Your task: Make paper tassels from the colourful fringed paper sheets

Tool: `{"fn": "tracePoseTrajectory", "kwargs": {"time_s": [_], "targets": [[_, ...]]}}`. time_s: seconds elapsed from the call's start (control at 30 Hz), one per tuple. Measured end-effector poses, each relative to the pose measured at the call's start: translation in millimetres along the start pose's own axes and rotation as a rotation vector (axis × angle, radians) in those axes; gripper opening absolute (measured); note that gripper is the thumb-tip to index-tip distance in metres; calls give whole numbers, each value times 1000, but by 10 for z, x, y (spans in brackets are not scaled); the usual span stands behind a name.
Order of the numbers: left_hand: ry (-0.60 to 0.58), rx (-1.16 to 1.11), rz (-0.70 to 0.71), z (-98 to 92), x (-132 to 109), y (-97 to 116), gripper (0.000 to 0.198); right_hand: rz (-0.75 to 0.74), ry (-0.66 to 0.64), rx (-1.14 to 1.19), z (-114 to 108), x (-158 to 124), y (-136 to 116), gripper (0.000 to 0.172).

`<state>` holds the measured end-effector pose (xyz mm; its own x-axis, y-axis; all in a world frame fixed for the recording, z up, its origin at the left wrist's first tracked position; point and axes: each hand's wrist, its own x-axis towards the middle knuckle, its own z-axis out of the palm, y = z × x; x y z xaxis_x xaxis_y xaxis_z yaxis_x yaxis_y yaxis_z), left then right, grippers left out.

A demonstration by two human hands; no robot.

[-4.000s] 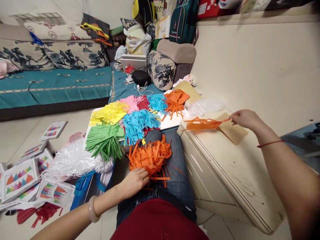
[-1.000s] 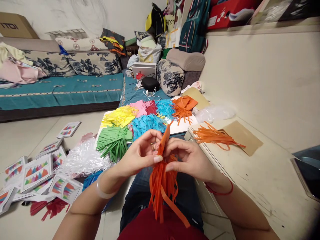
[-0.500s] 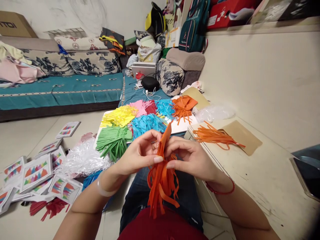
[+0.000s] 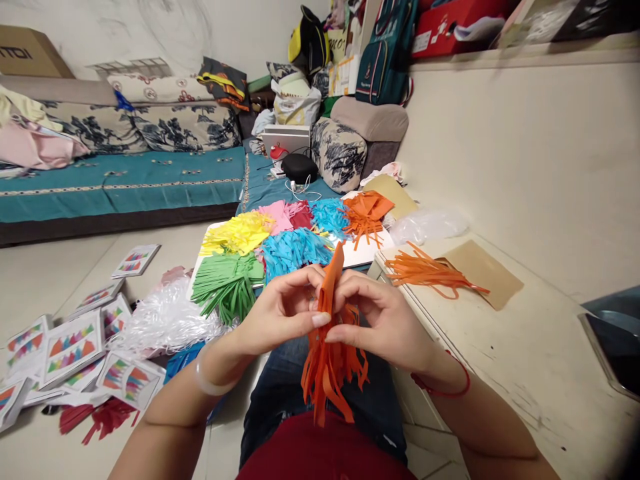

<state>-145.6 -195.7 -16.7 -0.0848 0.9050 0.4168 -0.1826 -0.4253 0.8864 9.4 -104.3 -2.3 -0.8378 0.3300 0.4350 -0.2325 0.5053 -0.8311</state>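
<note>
Between my two hands, above my lap, is an orange paper tassel [image 4: 330,360] with cut strips hanging down and its uncut edge pointing up. My left hand [image 4: 287,307] pinches it from the left, thumb in front. From the right, my right hand [image 4: 377,320] pinches the same tassel, its thumb just above the hanging strips. Some of the fingers are hidden behind the paper. Another orange tassel [image 4: 425,270] lies on the cream surface to the right, partly over a brown paper sheet [image 4: 485,270].
Ahead are stacks of fringed paper: green [image 4: 227,280], yellow [image 4: 237,233], blue [image 4: 295,253] and orange [image 4: 370,210]. White stringy material [image 4: 165,317] and printed packets [image 4: 75,343] lie on the floor at left. A phone [image 4: 613,353] rests at far right. A sofa [image 4: 125,177] stands behind.
Both hands remain on the orange tassel. Its hanging strips have swung slightly to the right, and my right thumb has shifted a little left and down.
</note>
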Motion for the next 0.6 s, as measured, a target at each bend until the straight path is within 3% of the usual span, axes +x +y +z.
{"fn": "tracePoseTrajectory", "kwargs": {"time_s": [0.37,0.6], "targets": [[9,86,24,32,-14,18,16,75,15,154,21,-15,-6,27],[41,178,119,54,0,-20,14,-37,46,-92,22,-13,0,8]]}}
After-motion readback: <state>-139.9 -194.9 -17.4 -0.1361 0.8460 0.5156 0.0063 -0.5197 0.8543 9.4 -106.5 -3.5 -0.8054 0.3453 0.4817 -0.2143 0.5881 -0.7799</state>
